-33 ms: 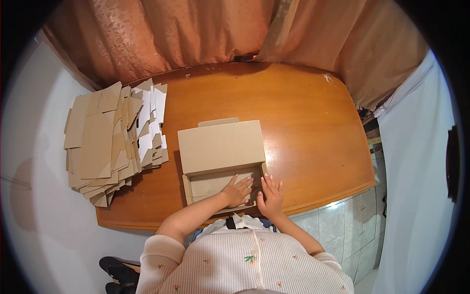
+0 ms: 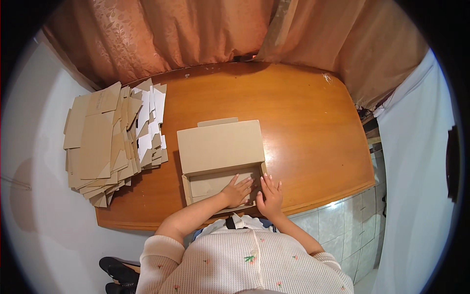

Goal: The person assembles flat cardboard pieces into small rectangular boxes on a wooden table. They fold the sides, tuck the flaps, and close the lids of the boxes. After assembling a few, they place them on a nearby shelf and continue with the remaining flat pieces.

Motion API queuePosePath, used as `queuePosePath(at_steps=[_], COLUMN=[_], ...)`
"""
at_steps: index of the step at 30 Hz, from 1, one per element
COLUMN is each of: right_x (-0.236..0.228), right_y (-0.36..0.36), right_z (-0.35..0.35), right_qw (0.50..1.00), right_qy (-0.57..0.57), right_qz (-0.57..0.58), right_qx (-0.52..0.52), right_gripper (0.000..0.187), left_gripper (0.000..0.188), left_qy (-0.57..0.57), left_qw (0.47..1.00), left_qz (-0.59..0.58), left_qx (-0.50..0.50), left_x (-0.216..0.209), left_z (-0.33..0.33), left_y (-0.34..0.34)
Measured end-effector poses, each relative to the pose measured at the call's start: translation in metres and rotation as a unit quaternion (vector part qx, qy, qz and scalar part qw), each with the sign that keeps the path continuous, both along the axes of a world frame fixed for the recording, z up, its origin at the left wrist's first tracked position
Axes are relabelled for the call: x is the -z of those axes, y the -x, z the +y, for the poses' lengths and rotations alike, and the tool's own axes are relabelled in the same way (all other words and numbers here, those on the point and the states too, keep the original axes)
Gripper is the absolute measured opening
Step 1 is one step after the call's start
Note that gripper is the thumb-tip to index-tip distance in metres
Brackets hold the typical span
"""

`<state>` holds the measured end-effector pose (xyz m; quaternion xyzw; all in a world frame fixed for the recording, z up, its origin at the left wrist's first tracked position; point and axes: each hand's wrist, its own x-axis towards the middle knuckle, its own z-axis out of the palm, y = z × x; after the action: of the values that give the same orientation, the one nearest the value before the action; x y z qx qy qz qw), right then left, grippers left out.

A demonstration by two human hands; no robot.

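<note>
A brown cardboard box (image 2: 223, 144) stands at the near edge of the table, its lid raised and tilted away from me with a narrow flap along the far edge. My left hand (image 2: 238, 191) reaches into the box, fingers spread, toward the inside of its right wall. Against the outside of that same wall lies my right hand (image 2: 270, 197), fingers stretched out and thumb near the front corner. Neither hand grips a loose object. Part of the box floor is hidden under my left hand and forearm.
On the left of the wooden table (image 2: 313, 132) lies a tall, uneven pile of flattened cardboard boxes (image 2: 98, 142), some with white faces. Orange curtains (image 2: 205, 34) hang behind the table's far edge. Dark footwear (image 2: 120, 272) is on the floor at lower left.
</note>
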<state>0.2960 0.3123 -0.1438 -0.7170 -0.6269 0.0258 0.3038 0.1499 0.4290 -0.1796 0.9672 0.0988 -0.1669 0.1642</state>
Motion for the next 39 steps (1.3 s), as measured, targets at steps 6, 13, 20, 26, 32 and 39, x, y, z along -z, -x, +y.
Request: queuePosePath(at_steps=[6,13,20,26,32,39], right_x=[0.001,0.005,0.005,0.008,0.007,0.01], right_y=[0.0,-0.003,-0.004,-0.013,-0.032,-0.05], right_z=[0.0,0.003,0.011,0.025,0.041,0.049], right_qw=[1.0,1.0,0.999,0.999,0.998,0.997], right_qy=[0.006,-0.008,0.004,0.006,0.031,0.037], right_qz=[0.029,0.005,-0.028,-0.02,-0.015,-0.001], right_qx=[0.001,0.006,0.023,0.049,0.048,0.071], right_gripper=[0.051,0.051,0.049,0.048,0.046,0.044], left_gripper=[0.061,0.069,0.063,0.056,0.058,0.067], left_qy=[0.065,0.065,0.201,0.153,-0.053,-0.055], left_qw=[0.997,0.991,0.968,0.955,0.91,0.912], left_qz=[0.039,0.112,0.103,-0.08,-0.228,-0.176], left_qx=[-0.024,-0.035,-0.112,-0.242,-0.342,-0.366], left_x=[-0.003,-0.012,-0.032,-0.084,-0.114,-0.09], left_z=[-0.002,0.003,0.028,0.041,0.045,0.033], left_y=[-0.009,-0.023,-0.026,0.015,0.054,0.063])
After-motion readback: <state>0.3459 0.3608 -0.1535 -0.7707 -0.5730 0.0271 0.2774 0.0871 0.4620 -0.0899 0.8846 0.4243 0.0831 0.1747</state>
